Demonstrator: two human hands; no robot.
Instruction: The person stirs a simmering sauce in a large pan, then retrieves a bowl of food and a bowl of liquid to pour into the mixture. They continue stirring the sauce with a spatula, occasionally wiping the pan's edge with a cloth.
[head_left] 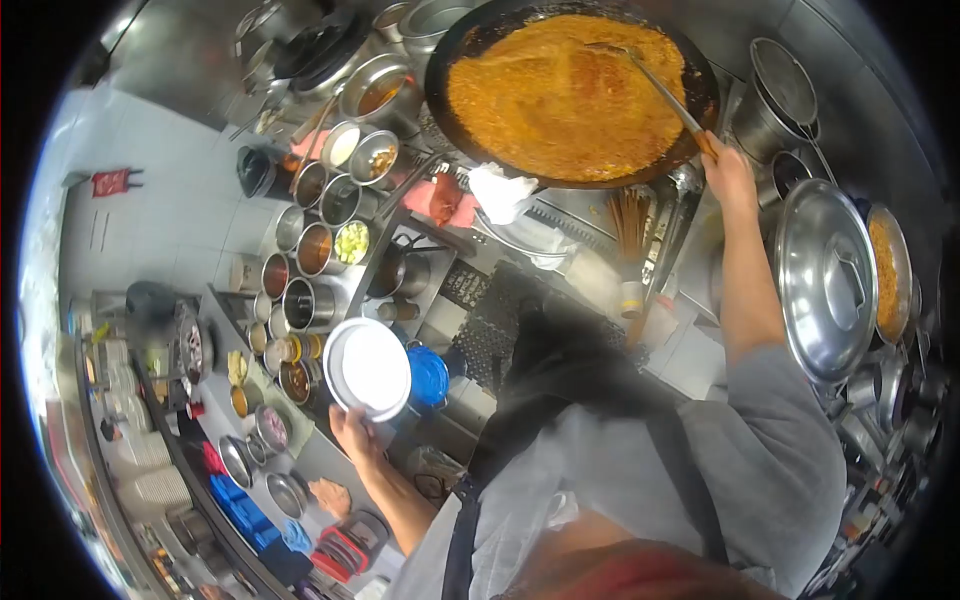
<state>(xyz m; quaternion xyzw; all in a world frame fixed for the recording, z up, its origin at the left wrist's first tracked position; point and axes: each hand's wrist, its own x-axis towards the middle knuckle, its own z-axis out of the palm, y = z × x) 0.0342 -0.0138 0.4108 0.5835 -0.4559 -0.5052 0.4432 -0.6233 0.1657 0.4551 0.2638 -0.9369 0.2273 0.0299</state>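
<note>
Head view: left hand grips a round white plate by its lower rim, plate smooth and glossy, tilted, nothing on it, held over the tabletop edge just beside a blue round container. Right hand is closed around the wooden end of a long metal ladle handle; the ladle head sits in the orange food. That food, grainy and matte, fills a large dark round wok almost rim to rim. Plate is well apart from the wok, low left of it. Between them: a cluster of small round steel condiment pots, some holding brown sauce, one chopped green bits, one white powder. Right of the forearm: a domed shiny steel lid, and behind it a steel pan with more orange food. Grey sleeve, dark apron straps.
</note>
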